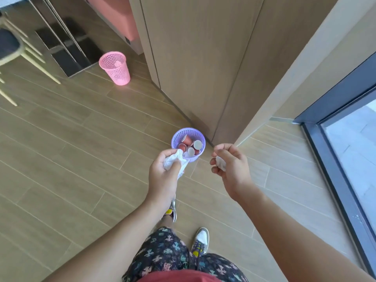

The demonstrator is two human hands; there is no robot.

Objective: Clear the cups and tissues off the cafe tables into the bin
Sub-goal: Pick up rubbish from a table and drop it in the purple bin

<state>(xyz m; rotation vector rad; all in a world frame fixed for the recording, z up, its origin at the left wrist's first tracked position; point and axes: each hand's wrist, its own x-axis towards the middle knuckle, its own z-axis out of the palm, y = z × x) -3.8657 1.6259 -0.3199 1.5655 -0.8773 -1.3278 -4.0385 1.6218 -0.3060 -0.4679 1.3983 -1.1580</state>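
Your left fingers (167, 154) are curled tight round a crumpled white tissue (173, 162), with its loose tail hanging below the left hand (162, 176). Your right fingers (222, 152) are curled too, pinching a small tissue ball (221, 162) against the palm of the right hand (232, 167). Both hands are loaded, neither is free.

The target is the purple bin (176, 137) on the floor (71, 139). It sits directly on the far side of your left hand, with the big tissue's far edge overlapping the bin's near rim in view. It already holds red cups (188, 141), some lying on their sides with white bottoms showing.

Key relation: the left hand is nearer and looks about lined up with the opening. The right hand sits off to the right of the rim, over bare floor.

My read is that the left tissue can drop first. The right hand needs to shift left and a bit farther before it lets go, or the ball will likely miss. Height above the bin can't be judged from this view.

A pink bin (115, 68) stands far left, well apart from both hands, beside the wood panel (193, 68). A chair (12, 49) is at far left and a glass door (350, 149) on the right.
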